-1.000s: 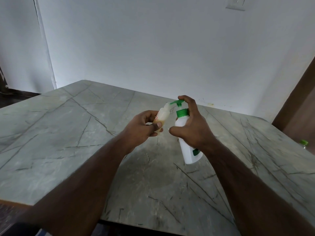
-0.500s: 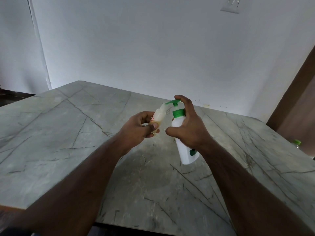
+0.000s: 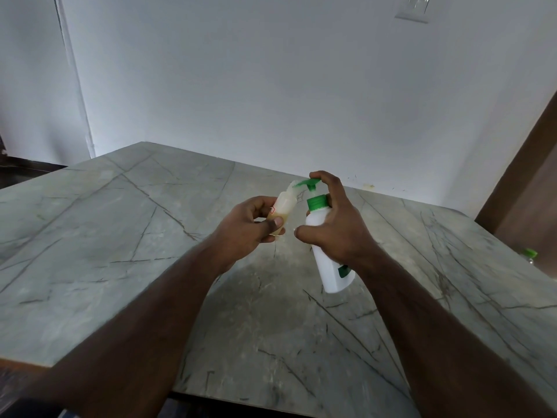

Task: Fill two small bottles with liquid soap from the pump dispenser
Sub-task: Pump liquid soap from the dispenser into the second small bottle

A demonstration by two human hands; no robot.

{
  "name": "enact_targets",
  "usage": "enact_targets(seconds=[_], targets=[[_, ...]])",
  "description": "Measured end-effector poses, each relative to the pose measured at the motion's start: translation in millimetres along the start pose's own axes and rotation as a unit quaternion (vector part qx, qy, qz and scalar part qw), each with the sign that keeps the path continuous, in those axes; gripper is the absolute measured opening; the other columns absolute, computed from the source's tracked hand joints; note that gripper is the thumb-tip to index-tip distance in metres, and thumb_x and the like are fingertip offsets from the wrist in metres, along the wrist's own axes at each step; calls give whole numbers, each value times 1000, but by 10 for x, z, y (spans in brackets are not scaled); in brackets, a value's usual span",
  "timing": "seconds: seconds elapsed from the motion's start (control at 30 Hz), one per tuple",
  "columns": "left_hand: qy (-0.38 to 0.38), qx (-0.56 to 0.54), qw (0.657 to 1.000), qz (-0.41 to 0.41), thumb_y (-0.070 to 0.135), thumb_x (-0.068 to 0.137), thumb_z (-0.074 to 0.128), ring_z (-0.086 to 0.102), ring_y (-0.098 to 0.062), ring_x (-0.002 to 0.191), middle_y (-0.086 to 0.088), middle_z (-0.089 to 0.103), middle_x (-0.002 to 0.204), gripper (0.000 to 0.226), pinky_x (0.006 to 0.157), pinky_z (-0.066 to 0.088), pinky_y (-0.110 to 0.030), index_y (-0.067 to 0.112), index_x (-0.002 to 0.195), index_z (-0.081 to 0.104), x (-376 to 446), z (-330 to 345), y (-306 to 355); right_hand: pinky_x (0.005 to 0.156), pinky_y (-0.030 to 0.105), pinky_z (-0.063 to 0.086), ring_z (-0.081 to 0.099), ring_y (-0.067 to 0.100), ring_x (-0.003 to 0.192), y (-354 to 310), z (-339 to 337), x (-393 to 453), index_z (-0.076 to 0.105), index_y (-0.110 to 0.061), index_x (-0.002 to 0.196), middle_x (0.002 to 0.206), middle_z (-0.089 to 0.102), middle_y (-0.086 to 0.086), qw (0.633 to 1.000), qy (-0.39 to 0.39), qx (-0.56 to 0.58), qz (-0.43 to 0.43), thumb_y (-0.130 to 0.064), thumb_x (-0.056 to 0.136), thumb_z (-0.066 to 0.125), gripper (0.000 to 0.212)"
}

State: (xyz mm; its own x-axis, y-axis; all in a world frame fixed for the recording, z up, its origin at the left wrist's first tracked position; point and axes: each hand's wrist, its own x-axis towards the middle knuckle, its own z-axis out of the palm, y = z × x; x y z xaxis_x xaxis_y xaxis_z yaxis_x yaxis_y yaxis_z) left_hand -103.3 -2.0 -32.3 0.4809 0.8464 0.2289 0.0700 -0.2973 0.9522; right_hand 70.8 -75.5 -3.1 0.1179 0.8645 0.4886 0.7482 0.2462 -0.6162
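Left hand [image 3: 247,227] grips small bottle [image 3: 283,206], tilted, its mouth up against the green pump nozzle [image 3: 304,183]. Yellowish liquid sits in its lower part; bottle looks partly filled. Right hand [image 3: 334,227] wraps the white pump dispenser [image 3: 331,267], forefinger curled over the pump head; both held in the air above the desk [image 3: 120,236].

Step in hand: pumping soap into bottle 1 of 2. To do it well, as I judge: keep nozzle tip seated in the narrow mouth, press in full slow strokes, steady the bottle, watch the level to avoid overflow. Second bottle: possibly the green-capped item [image 3: 529,254] at the far right edge, too small to confirm.
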Motion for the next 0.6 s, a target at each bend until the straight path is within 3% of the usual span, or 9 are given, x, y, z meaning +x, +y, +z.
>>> enact_targets(seconds=[0.17, 0.37, 0.47, 0.6], targets=[[-1, -4, 1000, -1, 15, 98, 64, 72, -16, 103, -1, 68, 119, 39, 91, 60, -33, 16, 137, 56, -3, -2, 12, 68, 23, 48, 58, 13, 85, 16, 5, -2, 28, -38, 138, 111, 48, -12, 1000, 5, 20, 8, -14, 64, 84, 96], [-6, -14, 1000, 2, 15, 98, 64, 72, -17, 104, -3, 68, 119, 39, 91, 60, -33, 16, 136, 56, -6, -11, -4, 68, 22, 51, 60, 13, 87, 23, 0, -3, 26, -39, 141, 109, 48, -20, 998, 25, 49, 2, -10, 64, 85, 101], [-7, -41, 999, 1, 14, 97, 65, 74, -16, 101, -7, 68, 119, 37, 86, 60, -29, 17, 133, 58, -5, -31, -11, 74, 29, 58, 62, 16, 91, 10, -20, 5, 24, -38, 144, 114, 51, -8, 993, 44, 108, 7, -8, 66, 86, 105], [4, -87, 996, 3, 12, 98, 64, 75, -17, 100, -7, 68, 118, 35, 86, 60, -31, 15, 133, 59, -15, -64, 2, 80, 44, 59, 67, 25, 94, 9, -65, 79, 43, -30, 132, 111, 60, 6, 973, 81, 203, 68, -34, 60, 87, 85]])
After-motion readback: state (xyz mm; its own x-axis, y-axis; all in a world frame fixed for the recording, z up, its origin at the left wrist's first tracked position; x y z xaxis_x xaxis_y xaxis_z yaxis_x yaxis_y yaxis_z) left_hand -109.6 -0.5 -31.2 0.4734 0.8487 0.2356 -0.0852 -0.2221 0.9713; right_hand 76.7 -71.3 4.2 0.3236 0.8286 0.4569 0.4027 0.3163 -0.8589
